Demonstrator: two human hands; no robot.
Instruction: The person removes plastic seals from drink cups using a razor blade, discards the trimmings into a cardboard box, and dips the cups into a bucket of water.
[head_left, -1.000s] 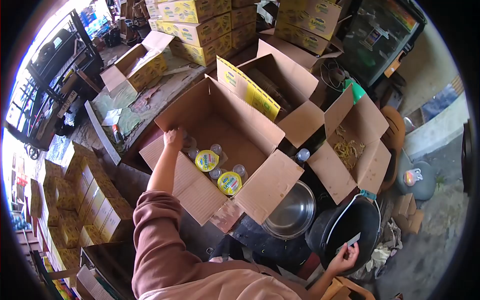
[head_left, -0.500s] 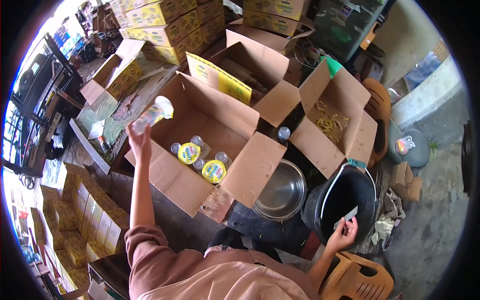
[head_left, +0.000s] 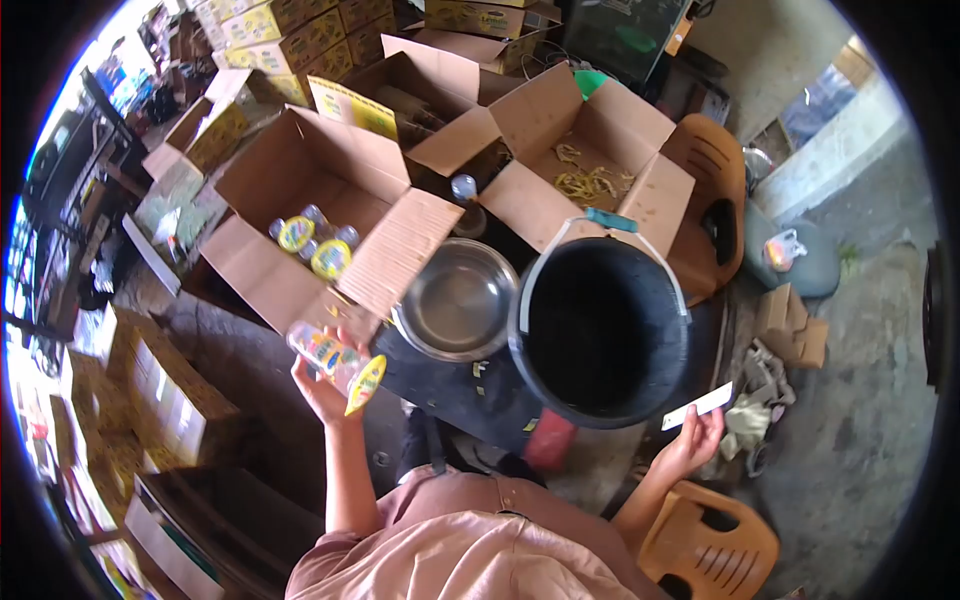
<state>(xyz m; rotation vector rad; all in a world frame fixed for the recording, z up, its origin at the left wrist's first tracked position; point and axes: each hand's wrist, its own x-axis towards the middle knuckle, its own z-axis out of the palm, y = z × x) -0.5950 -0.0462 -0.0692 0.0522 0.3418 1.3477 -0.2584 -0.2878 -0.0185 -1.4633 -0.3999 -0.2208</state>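
Note:
My left hand [head_left: 322,392] is wrapped round a clear plastic cup [head_left: 328,352] with printed sides and a round yellow lid; the cup is tilted, in front of the near flap of a cardboard box [head_left: 335,150]. Inside that box lie several similar cups [head_left: 331,259], some showing yellow lids. My right hand [head_left: 692,442] pinches a thin, flat white strip [head_left: 703,404], possibly a blade, just beside the lower right side of a black bucket [head_left: 600,330]. Nothing shows in the bucket's dark interior.
A steel basin [head_left: 458,300] stands between the box and the bucket. Behind it, another open box [head_left: 530,115] contains yellow strips. Orange plastic chairs [head_left: 705,175] are at the right, and stacked yellow cartons [head_left: 285,50] at the back.
My left hand has brought the cup from above the box's left side down towards my body. My right hand has moved from over the bucket to outside it. The view has turned rightwards.

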